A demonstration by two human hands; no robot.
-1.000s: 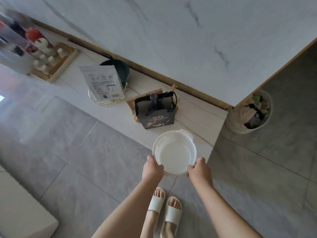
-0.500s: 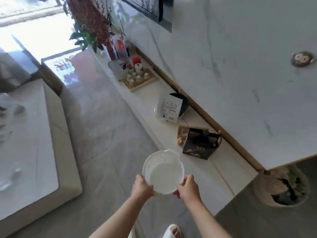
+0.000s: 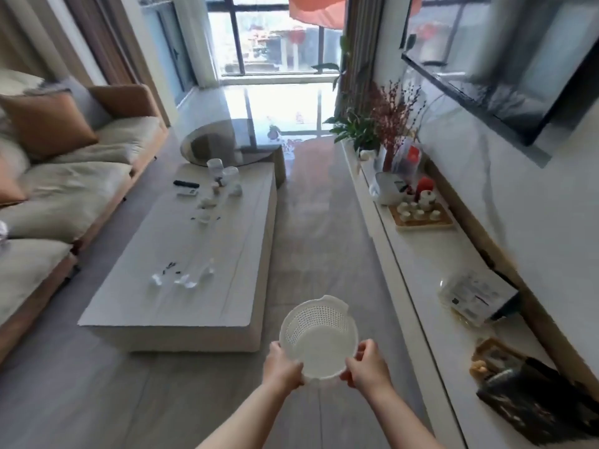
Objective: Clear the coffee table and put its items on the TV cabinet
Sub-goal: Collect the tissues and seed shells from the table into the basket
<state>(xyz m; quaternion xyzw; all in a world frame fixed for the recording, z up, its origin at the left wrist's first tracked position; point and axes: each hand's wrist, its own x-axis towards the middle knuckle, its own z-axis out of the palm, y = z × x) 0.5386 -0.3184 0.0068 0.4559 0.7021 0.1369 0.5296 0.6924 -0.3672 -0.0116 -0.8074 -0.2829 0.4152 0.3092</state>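
**Two surfaces, both loaded**

I saw the coffee table (image 3: 136, 306) carrying remotes (image 3: 186, 188), cups (image 3: 223, 172) and small white bits (image 3: 181, 277) — the TV cabinet (image 3: 418, 254) bore a tea tray (image 3: 421, 215), packet (image 3: 476, 296) and dark bag (image 3: 531, 400).

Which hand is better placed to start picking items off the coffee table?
Probably the left hand: the coffee table lies on that side. Both hands grip the white basket, so the right hand would hold it alone.

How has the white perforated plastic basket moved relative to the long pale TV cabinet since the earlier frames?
Yes. The white perforated plastic basket, held by both hands, was over the long pale TV cabinet edge; now it hangs over the floor between cabinet and coffee table.
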